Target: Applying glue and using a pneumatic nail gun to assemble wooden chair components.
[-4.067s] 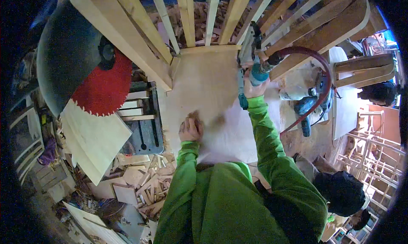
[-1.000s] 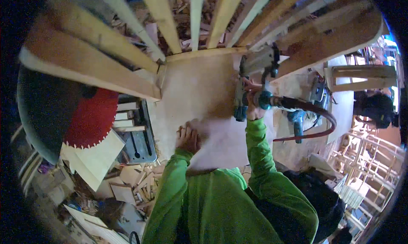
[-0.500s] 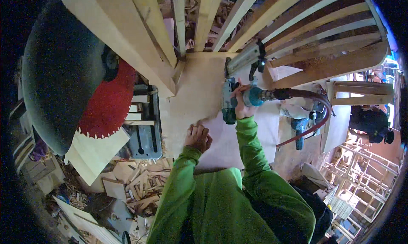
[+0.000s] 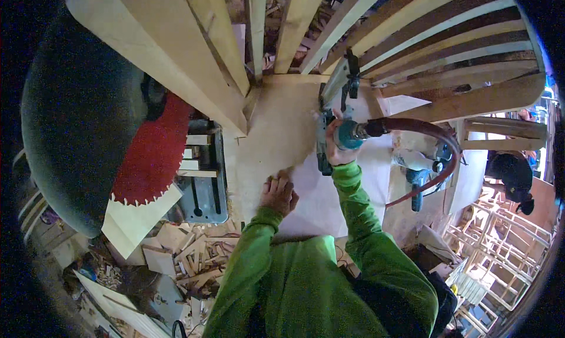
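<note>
A teal and black air nail gun (image 4: 348,135) is gripped in my right hand (image 4: 342,154), over the right part of a pale wooden board (image 4: 276,111). Its dark red air hose (image 4: 432,128) curves away to the right. The gun's long grey magazine (image 4: 336,85) points away from me, toward the wooden slats. My left hand (image 4: 279,194) rests near the board's front edge, its fingers curled in and no tool visible in it. What lies under the gun's nose is hidden.
A large red toothed saw blade (image 4: 150,149) under a dark guard (image 4: 76,114) stands at left. A slatted wooden frame (image 4: 288,32) rises at the far side. Another teal power tool (image 4: 418,185) lies at right. Wood scraps (image 4: 194,261) cover the floor; a person (image 4: 512,176) is far right.
The nail gun in my right hand has shifted slightly right and turned, so its body looks narrower. My left hand stays on the board; the whole view has moved a little.
</note>
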### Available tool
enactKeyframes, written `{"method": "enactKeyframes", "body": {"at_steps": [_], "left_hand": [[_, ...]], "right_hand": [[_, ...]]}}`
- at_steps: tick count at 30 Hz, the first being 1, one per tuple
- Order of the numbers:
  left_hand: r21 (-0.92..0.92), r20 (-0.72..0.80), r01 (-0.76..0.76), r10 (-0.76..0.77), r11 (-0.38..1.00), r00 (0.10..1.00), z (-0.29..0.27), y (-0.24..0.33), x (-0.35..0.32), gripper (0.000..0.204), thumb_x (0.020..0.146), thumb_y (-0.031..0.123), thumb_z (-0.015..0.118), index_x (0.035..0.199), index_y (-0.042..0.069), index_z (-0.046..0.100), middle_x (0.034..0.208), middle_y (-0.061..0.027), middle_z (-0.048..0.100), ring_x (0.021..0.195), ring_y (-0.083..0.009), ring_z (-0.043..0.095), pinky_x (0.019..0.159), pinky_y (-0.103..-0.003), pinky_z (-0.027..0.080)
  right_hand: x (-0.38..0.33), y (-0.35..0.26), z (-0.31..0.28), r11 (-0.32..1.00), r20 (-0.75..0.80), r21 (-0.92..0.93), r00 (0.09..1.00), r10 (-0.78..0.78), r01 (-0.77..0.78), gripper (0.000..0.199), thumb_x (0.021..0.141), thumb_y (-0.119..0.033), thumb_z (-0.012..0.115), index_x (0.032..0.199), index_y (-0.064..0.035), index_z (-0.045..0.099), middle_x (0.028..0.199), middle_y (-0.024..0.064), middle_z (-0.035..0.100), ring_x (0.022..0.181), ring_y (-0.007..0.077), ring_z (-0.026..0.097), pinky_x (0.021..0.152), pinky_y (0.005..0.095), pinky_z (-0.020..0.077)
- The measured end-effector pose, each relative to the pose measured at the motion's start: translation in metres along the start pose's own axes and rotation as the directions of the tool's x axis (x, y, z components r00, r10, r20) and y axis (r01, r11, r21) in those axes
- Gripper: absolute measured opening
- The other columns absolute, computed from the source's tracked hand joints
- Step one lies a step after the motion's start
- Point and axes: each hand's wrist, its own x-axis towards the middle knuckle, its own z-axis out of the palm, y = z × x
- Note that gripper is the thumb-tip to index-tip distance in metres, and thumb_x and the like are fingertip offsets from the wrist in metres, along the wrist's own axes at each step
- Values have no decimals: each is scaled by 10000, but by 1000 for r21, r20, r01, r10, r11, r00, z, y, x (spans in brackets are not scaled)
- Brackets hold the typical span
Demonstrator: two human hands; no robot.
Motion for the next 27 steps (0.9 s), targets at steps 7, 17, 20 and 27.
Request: {"method": "enactKeyframes", "body": {"at_steps": [7,17,20,27], "left_hand": [[46,-24,-28,29,999,999,2,-1,1,230,702,215,559,861,50,536,926,-151,518,930,-339,503,847,-478,401],[65,18,-60,59,996,998,13,-10,-5,248,713,226,537,884,46,530,953,-159,520,941,-331,490,901,-477,372],[53,27,-68,66,996,997,6,-6,-3,253,714,228,536,889,45,531,971,-161,521,960,-323,488,903,-474,372],[80,26,-41,39,996,999,2,-5,0,234,716,232,539,862,50,524,936,-144,516,956,-312,493,909,-462,375]], "right_hand": [[7,-18,17,668,-107,742,973,204,-58,420,728,4,599,1122,16,457,948,63,533,787,141,506,765,337,454],[-9,-16,56,972,-412,-69,880,-235,226,264,751,57,623,987,-19,532,847,85,602,750,149,575,681,258,478],[3,-12,31,925,-303,-333,908,-291,185,231,757,84,593,953,-19,525,857,90,602,645,120,535,606,234,453],[-12,1,20,890,-277,449,959,58,76,407,738,72,612,1118,7,481,1150,166,540,751,122,541,598,246,449]]}}
